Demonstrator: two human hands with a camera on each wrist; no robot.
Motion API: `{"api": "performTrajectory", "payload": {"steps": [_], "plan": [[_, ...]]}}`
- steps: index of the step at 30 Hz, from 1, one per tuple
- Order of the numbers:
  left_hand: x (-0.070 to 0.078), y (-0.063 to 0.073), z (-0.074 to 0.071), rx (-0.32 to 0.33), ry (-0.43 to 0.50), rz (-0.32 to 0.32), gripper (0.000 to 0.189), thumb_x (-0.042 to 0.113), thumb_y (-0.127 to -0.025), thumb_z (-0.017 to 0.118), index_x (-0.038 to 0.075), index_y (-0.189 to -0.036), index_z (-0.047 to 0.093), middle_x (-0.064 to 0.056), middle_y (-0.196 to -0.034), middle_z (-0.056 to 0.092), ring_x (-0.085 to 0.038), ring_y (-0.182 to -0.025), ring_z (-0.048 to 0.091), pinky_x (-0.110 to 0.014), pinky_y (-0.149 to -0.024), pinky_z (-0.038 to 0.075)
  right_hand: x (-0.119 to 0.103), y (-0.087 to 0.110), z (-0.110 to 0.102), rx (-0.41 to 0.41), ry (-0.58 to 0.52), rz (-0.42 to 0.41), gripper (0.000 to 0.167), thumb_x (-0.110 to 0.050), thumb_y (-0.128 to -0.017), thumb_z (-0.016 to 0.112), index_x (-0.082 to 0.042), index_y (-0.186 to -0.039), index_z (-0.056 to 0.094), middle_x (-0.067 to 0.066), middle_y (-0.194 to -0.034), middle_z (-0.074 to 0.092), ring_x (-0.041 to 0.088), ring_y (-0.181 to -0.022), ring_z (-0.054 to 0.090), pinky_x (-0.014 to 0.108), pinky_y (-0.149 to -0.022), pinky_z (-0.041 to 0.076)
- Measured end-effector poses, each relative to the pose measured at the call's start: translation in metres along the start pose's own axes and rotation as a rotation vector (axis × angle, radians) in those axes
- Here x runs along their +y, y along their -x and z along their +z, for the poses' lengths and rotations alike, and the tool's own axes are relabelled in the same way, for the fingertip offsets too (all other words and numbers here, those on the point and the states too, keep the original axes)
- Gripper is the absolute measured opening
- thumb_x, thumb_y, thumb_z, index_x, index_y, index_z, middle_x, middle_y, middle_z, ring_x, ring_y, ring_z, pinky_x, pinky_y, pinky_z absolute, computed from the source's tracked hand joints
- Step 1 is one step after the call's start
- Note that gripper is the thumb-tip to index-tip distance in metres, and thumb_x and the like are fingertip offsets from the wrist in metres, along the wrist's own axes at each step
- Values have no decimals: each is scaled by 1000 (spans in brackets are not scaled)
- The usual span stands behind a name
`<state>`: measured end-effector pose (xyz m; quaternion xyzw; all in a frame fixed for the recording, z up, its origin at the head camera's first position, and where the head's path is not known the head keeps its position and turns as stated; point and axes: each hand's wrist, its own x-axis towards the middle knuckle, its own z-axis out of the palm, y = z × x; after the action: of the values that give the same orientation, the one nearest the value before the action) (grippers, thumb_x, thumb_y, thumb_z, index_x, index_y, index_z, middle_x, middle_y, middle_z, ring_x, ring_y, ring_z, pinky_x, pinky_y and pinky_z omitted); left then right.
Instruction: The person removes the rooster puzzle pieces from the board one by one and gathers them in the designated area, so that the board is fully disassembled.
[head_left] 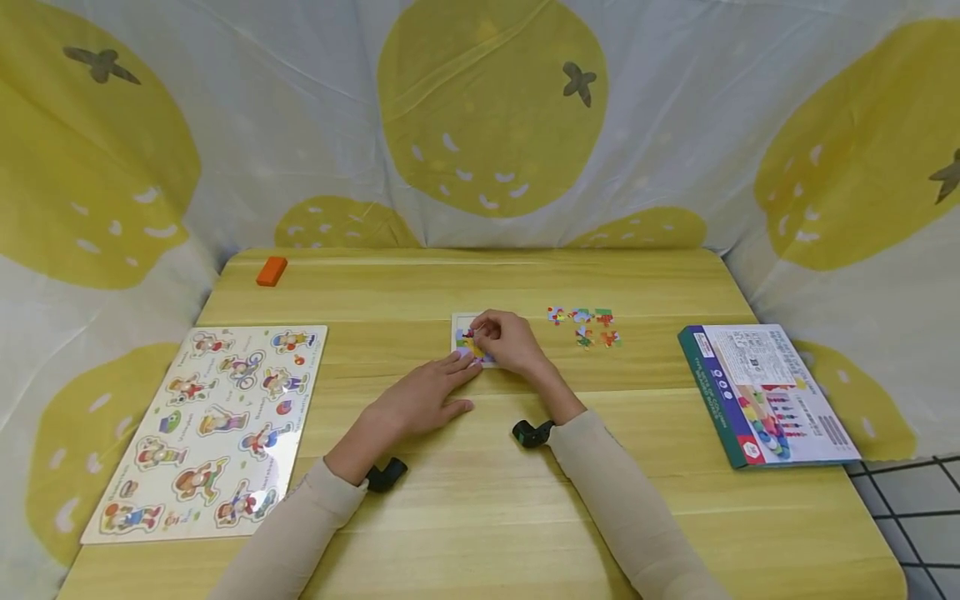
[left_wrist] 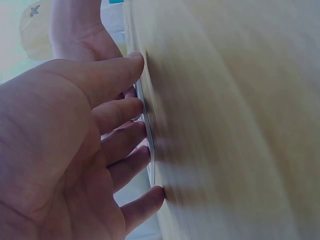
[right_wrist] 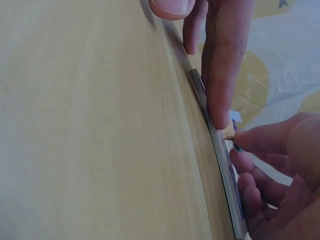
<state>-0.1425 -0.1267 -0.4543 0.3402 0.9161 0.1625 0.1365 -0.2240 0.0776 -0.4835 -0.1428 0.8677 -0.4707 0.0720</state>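
A small jigsaw puzzle in a white-edged tray (head_left: 456, 323) lies mid-table, its lower part filled with coloured pieces. My left hand (head_left: 423, 398) rests on the tray's near left edge with straight fingers; in the left wrist view its fingertips (left_wrist: 137, 131) line up along the thin tray side. Over the tray's upper part, my right hand (head_left: 516, 343) bends its thumb and fingers together. The right wrist view has it pinching a small jigsaw piece (right_wrist: 238, 148), mostly hidden by the fingertips. Several loose jigsaw pieces (head_left: 582, 316) lie to the right.
A large picture board (head_left: 258, 333) with figures lies on the left, below an orange block (head_left: 272, 271) near the back edge. On the right is a flat box (head_left: 712, 400) with a green side. A fruit-patterned cloth (head_left: 487, 100) hangs behind the table (head_left: 450, 533).
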Motion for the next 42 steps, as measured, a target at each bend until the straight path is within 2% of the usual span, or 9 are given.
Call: {"api": "performTrajectory", "payload": {"steps": [8, 18, 23, 30, 35, 42], "plan": [[1, -2, -1, -4, -2, -8, 64, 39, -107, 55, 10, -161, 37, -13, -168, 32, -32, -158, 26, -53, -127, 26, -1, -2, 1, 19, -17, -4, 8, -10, -95, 69, -13, -101, 74, 3, -86, 70, 15, -75, 59, 26, -69, 48], [2, 0, 2, -15, -6, -16, 64, 39, -107, 56, 9, -160, 38, -11, -168, 32, -32, -158, 25, -53, -127, 26, 5, -1, -6, 8, -112, 30, 9, -12, -96, 70, -13, -103, 75, 4, -95, 73, 17, -84, 65, 26, -75, 53], [3, -1, 2, -11, -12, -21, 64, 40, -107, 56, 10, -160, 38, -10, -168, 32, -31, -158, 24, -52, -127, 26, 9, 4, -24, 34, -161, 33, 9, -10, -96, 68, -11, -103, 73, 7, -99, 72, 23, -86, 69, 29, -75, 56], [3, 0, 2, -11, -12, -19, 64, 39, -106, 56, 9, -160, 38, -12, -168, 31, -32, -158, 24, -53, -127, 26, 19, 18, -55, 56, -213, 57, 10, -10, -99, 65, -5, -105, 71, 11, -96, 67, 36, -84, 72, 36, -72, 60], [3, 0, 2, -2, -11, -12, 64, 38, -107, 56, 7, -160, 38, -14, -168, 31, -33, -158, 25, -54, -127, 25, 29, 28, -75, 74, -198, 55, 9, -10, -98, 65, -4, -102, 71, 14, -96, 67, 39, -81, 71, 40, -70, 59], [2, 0, 3, 0, -9, -12, 65, 38, -107, 56, 8, -161, 36, -12, -169, 30, -33, -158, 23, -55, -127, 25, 44, 40, -94, 66, -115, 71, 11, -14, -100, 65, -7, -103, 72, 15, -103, 73, 34, -87, 66, 36, -72, 54]]}}
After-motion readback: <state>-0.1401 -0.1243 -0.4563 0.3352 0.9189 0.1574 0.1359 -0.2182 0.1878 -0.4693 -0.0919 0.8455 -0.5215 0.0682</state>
